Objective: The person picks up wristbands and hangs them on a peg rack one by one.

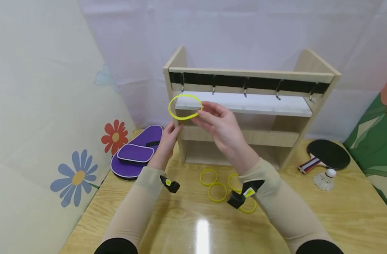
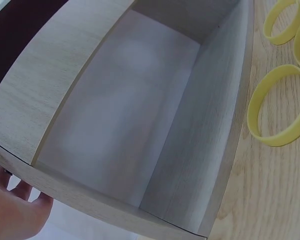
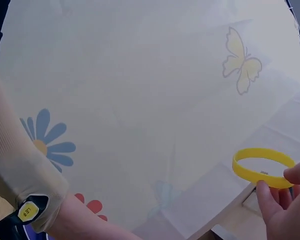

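Observation:
My right hand [image 1: 224, 126] pinches a yellow silicone wristband [image 1: 180, 118] between thumb and fingers. In the head view the band overlaps the leftmost metal hook [image 1: 182, 88], with no clear contact. The right wrist view shows the wristband [image 3: 257, 177] held flat at the fingertips. My left hand [image 1: 168, 143] grips the front edge of the left side panel of a wooden rack [image 1: 238, 135], its thumb across the edge. In the left wrist view its fingers bend against that panel. Several more yellow wristbands [image 1: 217, 201] lie on the table before the rack, one partly behind my right wrist.
Several hooks hang along the rack's black strip [image 1: 229, 80], above a white shelf [image 1: 253, 103]. To the left stands a purple bat case [image 1: 139, 164]. A black table tennis bat [image 1: 331, 153] and a shuttlecock [image 1: 324, 180] lie on the right side of the table [image 1: 168, 225].

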{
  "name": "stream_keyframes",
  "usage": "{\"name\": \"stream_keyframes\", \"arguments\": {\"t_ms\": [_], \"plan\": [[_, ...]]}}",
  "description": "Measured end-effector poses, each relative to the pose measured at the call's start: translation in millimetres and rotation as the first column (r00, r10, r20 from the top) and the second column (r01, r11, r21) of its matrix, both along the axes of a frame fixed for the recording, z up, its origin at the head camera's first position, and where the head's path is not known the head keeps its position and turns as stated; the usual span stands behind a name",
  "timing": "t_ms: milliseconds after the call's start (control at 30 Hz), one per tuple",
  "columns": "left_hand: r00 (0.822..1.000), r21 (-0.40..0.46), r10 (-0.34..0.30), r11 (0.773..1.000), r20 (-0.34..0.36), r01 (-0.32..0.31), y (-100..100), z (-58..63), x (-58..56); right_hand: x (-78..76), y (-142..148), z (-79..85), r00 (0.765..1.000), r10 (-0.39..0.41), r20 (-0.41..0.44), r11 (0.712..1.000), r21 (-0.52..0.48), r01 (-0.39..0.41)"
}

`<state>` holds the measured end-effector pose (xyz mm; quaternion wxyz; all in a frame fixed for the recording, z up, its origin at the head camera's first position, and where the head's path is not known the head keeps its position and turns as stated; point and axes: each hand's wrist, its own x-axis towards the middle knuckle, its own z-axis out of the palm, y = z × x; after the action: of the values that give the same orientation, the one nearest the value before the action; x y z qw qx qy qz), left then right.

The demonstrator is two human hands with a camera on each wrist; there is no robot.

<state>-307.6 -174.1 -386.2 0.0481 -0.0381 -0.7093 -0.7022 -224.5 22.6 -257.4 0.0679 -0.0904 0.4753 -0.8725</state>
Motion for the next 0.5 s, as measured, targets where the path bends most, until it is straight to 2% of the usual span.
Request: {"name": "stream_keyframes", "arguments": {"t_ms": [367,500], "plan": [[1.000,0.019,0.008,1.000,-0.005,-0.007,0.9,0.2,0.5,-20.6,-17.8,2.3,0.989,-0.060,0.138,0.991,-0.114,0.076],[1.000,0.021,0.007,1.000,-0.003,-0.007,0.8,0.3,0.5,-24.7,-20.0,0.9,0.984,-0.082,0.159,0.990,-0.104,0.099]]}}
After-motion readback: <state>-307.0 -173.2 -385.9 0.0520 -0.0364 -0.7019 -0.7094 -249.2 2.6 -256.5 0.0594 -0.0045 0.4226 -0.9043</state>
